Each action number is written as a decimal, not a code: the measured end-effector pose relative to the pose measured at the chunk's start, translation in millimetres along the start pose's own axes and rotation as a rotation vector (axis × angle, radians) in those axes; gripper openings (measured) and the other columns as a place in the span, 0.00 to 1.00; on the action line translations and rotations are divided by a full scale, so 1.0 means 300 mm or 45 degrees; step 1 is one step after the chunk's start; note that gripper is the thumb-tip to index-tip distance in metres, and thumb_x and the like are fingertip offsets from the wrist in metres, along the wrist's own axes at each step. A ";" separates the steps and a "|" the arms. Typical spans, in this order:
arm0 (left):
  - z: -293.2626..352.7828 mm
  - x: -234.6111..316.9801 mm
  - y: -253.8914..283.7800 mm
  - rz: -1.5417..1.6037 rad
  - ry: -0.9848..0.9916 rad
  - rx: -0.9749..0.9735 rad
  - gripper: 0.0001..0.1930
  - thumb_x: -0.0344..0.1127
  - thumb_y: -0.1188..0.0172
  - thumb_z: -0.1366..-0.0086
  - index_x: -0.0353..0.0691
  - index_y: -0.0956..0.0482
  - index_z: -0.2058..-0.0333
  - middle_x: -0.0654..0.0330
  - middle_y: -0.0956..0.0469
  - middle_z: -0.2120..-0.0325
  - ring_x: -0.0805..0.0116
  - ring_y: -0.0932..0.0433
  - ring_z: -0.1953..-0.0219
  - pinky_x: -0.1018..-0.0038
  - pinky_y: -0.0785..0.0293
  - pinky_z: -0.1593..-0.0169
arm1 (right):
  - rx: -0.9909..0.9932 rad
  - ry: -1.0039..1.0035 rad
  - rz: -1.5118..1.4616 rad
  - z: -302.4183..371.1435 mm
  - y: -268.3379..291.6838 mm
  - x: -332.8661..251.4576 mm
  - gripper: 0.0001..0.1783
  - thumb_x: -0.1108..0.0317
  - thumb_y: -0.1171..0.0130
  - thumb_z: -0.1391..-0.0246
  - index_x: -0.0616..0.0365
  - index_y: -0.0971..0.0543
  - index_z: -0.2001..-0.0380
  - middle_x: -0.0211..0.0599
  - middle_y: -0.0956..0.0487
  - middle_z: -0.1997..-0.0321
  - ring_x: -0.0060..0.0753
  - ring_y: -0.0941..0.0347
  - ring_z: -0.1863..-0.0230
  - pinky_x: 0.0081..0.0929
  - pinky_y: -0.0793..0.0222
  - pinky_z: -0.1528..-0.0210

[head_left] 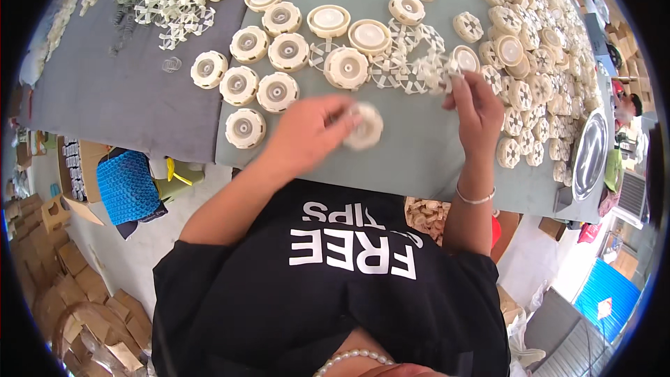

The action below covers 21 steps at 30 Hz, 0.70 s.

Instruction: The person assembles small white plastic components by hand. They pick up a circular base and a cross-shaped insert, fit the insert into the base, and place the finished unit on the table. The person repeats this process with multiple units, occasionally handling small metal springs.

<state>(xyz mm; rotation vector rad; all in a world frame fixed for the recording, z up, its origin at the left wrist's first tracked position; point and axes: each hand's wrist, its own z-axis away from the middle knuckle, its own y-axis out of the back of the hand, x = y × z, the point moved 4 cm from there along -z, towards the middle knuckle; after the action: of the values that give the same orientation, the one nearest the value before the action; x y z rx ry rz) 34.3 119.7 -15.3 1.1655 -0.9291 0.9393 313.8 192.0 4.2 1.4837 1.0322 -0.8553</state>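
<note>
Near the table's front edge my left hand [313,129] grips a round cream plastic cap [367,127] by its side; motion blurs it. To the right, my right hand [479,108] pinches a translucent white spoked ring [437,70] between thumb and fingertips, also smeared. Beyond it lies a loose heap of similar spoked rings [401,77]. Several round cream housings with a recessed centre [278,91] stand left of my left hand. A larger cream housing [347,68] sits just beyond the held cap, and shallow cream discs [329,21] lie farther back.
A thick pile of cream wheel-like parts [537,87] covers the table's right side, beside a shiny oval metal tray [590,155]. At the far left are more spoked rings [178,10] and a small coil spring [172,64]. A cardboard box [89,167] stands below the left edge.
</note>
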 end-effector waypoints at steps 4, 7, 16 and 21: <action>0.045 -0.037 -0.029 -0.002 -0.040 0.094 0.21 0.40 0.30 0.31 0.38 0.18 0.42 0.60 0.15 0.66 0.78 0.24 0.75 0.75 0.27 0.68 | -0.115 0.411 0.257 0.086 -0.021 -0.036 0.17 0.78 0.28 0.48 0.59 0.15 0.54 0.39 0.13 0.50 0.30 0.18 0.57 0.26 0.22 0.54; 0.043 0.060 0.058 -0.362 -0.358 0.435 0.27 0.39 0.25 0.36 0.40 0.20 0.41 0.58 0.18 0.56 0.74 0.23 0.74 0.76 0.27 0.69 | -0.091 0.434 0.451 0.126 -0.023 0.014 0.20 0.79 0.28 0.52 0.57 0.16 0.54 0.39 0.14 0.46 0.34 0.18 0.53 0.28 0.22 0.53; 0.073 0.008 0.177 -1.021 -0.224 0.352 0.37 0.33 0.23 0.47 0.47 0.25 0.37 0.55 0.25 0.43 0.49 0.25 0.42 0.57 0.26 0.38 | 0.033 0.325 0.196 0.098 -0.060 -0.030 0.29 0.78 0.22 0.58 0.57 0.19 0.49 0.35 0.18 0.52 0.28 0.22 0.61 0.28 0.23 0.59; 0.106 0.012 0.153 -0.863 -0.258 0.209 0.35 0.31 0.26 0.45 0.48 0.24 0.37 0.55 0.25 0.42 0.49 0.25 0.40 0.57 0.25 0.39 | -0.719 0.388 0.135 0.145 -0.103 -0.137 0.35 0.73 0.20 0.55 0.57 0.20 0.42 0.34 0.19 0.54 0.28 0.21 0.63 0.30 0.22 0.60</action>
<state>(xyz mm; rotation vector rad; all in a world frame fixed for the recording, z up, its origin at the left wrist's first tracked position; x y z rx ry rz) -10.8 95.4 7.2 1.5987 -0.5482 0.3533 271.0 144.1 23.9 1.1823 1.2770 -0.2254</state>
